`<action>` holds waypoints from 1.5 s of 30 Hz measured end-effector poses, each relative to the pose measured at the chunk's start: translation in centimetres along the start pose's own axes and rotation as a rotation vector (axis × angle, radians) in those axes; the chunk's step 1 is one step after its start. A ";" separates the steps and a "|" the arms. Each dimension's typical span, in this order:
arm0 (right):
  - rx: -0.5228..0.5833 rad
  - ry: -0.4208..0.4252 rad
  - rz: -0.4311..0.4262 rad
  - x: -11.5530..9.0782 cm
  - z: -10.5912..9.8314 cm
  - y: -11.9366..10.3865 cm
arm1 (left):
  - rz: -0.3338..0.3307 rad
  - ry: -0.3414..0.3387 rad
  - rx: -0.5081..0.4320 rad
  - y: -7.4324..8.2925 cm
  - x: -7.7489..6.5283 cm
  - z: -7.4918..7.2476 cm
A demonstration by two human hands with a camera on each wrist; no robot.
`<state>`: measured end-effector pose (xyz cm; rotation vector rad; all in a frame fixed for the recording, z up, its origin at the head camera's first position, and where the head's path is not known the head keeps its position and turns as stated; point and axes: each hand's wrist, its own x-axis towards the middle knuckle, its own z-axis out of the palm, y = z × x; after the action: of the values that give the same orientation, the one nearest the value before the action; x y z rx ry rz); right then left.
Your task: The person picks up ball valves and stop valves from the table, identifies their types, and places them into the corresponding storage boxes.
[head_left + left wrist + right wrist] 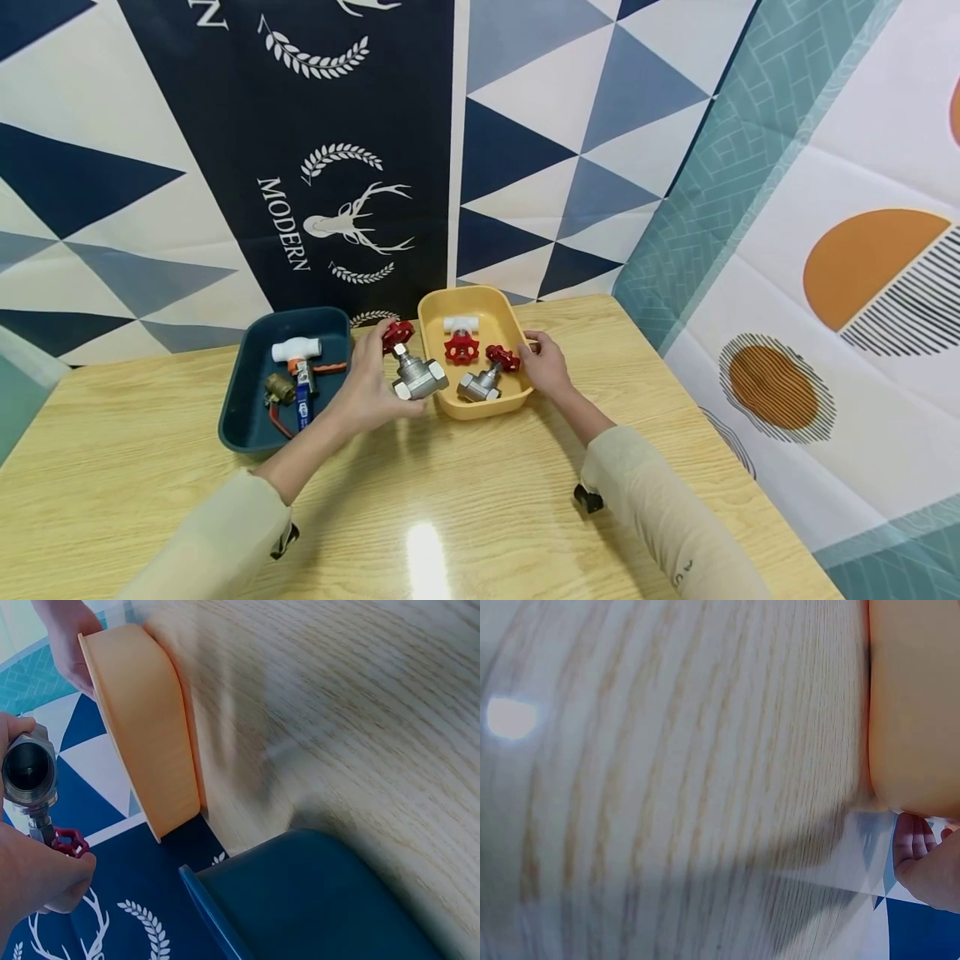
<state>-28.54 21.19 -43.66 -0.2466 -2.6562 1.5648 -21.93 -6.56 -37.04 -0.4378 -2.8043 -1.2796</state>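
Note:
My left hand (pixel 369 379) holds a metal valve with a red handwheel (pixel 418 379) above the table, between the two trays. Its fingers are at the handwheel and the thumb is under the silver body; the left wrist view looks into the open end of the valve body (pixel 30 769). My right hand (pixel 546 363) grips the right rim of the yellow tray (pixel 432 321). Inside that tray lie a second silver valve with a red handwheel (pixel 480 385) and a white valve with a red handwheel (pixel 461 346).
Left of the yellow tray stands a dark blue tray (pixel 243 387). It holds a white tee-shaped fitting with an orange-red handle (pixel 297 350), a brass valve (pixel 280 388) and a blue-handled valve (pixel 303 404). Patterned cloth (pixel 517 167) rises behind the wooden table (pixel 480 500).

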 end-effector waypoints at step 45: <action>0.026 0.002 0.015 -0.1 -0.2 0.0 | 0.035 -0.003 -0.005 0.5 5.1 1.8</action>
<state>-28.38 21.28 -43.54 -0.2671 -2.6364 1.6016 -26.53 -3.70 -37.12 -0.4868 -2.7840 -1.2802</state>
